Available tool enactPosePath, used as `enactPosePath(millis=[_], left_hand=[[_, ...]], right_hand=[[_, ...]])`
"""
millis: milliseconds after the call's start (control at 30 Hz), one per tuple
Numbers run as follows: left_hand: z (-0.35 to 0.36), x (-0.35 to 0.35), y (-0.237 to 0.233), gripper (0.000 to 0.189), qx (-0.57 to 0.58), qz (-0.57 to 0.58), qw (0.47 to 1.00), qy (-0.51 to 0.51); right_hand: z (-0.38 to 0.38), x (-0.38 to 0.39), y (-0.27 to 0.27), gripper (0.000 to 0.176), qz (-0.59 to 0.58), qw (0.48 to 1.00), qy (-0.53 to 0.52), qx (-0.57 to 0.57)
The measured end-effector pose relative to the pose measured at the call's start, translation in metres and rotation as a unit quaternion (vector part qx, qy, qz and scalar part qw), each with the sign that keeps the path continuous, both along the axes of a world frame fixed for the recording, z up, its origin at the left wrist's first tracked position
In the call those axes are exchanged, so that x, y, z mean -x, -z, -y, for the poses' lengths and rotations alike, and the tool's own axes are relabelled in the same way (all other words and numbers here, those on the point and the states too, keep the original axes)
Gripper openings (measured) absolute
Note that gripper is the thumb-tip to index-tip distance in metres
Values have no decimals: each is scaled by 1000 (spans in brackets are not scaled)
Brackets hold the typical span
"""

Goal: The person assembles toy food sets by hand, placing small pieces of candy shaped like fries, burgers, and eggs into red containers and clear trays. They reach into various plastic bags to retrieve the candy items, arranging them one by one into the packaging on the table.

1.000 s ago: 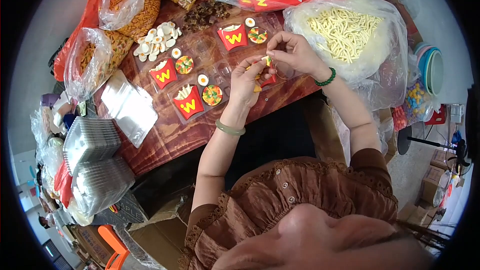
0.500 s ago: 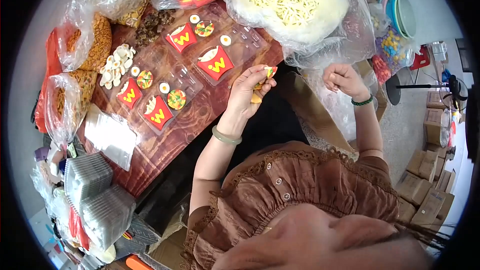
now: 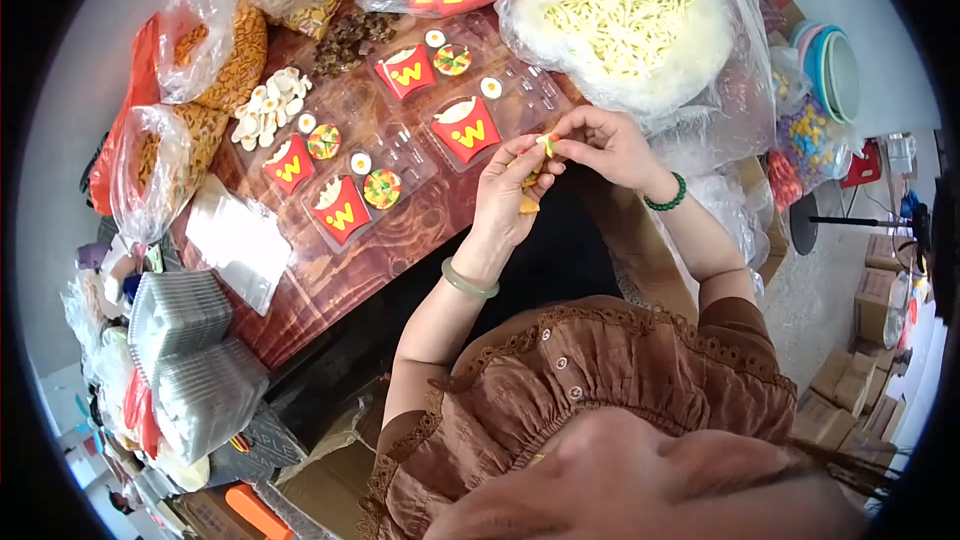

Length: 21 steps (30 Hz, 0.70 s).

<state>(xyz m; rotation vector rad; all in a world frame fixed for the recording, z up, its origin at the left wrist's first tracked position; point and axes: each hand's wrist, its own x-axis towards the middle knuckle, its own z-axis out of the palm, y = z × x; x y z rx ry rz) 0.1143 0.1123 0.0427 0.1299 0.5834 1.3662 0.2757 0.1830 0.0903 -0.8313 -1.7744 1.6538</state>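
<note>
My left hand [image 3: 505,190] is curled around several small colourful toy food pieces. An orange-yellow piece [image 3: 529,206] pokes out below its fingers. My right hand [image 3: 612,148] meets it at the fingertips, pinching a small whitish and green piece [image 3: 547,144] that the left thumb and finger also touch. The rest of what my left palm holds is hidden. Just beyond the hands, clear plastic trays hold red toy fries boxes [image 3: 467,128], round toy pizzas [image 3: 382,189] and toy fried eggs [image 3: 491,88].
A large open bag of pale yellow toy fries [image 3: 625,25] lies beyond my right hand. White pieces [image 3: 272,107] are heaped at the left, near bags of orange-brown pieces [image 3: 236,60]. Stacked clear trays [image 3: 205,390] stand at the lower left. Cardboard boxes [image 3: 850,380] are on the floor at right.
My right hand has come left from above the plastic bag to the left hand, and now pinches at the small piece there. The view has shifted slightly.
</note>
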Motion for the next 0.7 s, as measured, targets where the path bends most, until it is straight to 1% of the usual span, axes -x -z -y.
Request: enactPosePath(millis=[33, 67, 133, 167, 233, 267, 333, 367, 433, 467, 500, 567, 600, 667, 700], left_hand=[[-1, 5, 1, 12, 7, -4, 1000, -17], [-2, 13, 3, 15, 6, 6, 1000, -30], [-4, 28, -1, 18, 36, 16, 998, -45], [-5, 33, 1, 21, 28, 10, 998, -47], [-7, 38, 3, 21, 29, 21, 998, -49], [-8, 41, 4, 22, 30, 28, 998, -44], [-8, 43, 6, 23, 29, 48, 998, -31], [-8, 45, 7, 24, 36, 56, 997, -26], [-8, 48, 9, 25, 39, 49, 998, -29], [-7, 50, 10, 25, 44, 44, 998, -27], [-7, 52, 11, 25, 50, 39, 998, -24], [-8, 55, 14, 25, 52, 44, 997, -24], [-9, 56, 16, 24, 55, 47, 997, -26], [-8, 56, 17, 24, 58, 52, 997, -24], [-8, 56, 18, 24, 56, 55, 997, -23]], right_hand=[[-6, 13, 3, 13, -22, 1000, -13, 5], [-13, 21, 2, 12, -11, 999, -25, 27], [-35, 42, 6, 12, 5, 998, -33, -45], [-52, 52, 14, 12, 33, 998, -12, -57], [-91, 77, 26, 13, 46, 993, 11, -106], [-115, 85, 34, 14, 103, 980, 8, -169], [-141, 108, 38, 15, 172, 960, 20, -218], [-151, 117, 48, 15, 146, 964, 17, -221], [-173, 128, 66, 13, 199, 941, -30, -272], [-178, 131, 75, 12, 202, 933, -34, -295], [-182, 133, 80, 12, 203, 933, -37, -294], [-188, 135, 90, 13, 234, 911, -43, -338], [-187, 137, 88, 13, 236, 911, -44, -336], [-182, 138, 85, 13, 219, 932, -9, -290], [-182, 138, 86, 14, 198, 932, -4, -304]])
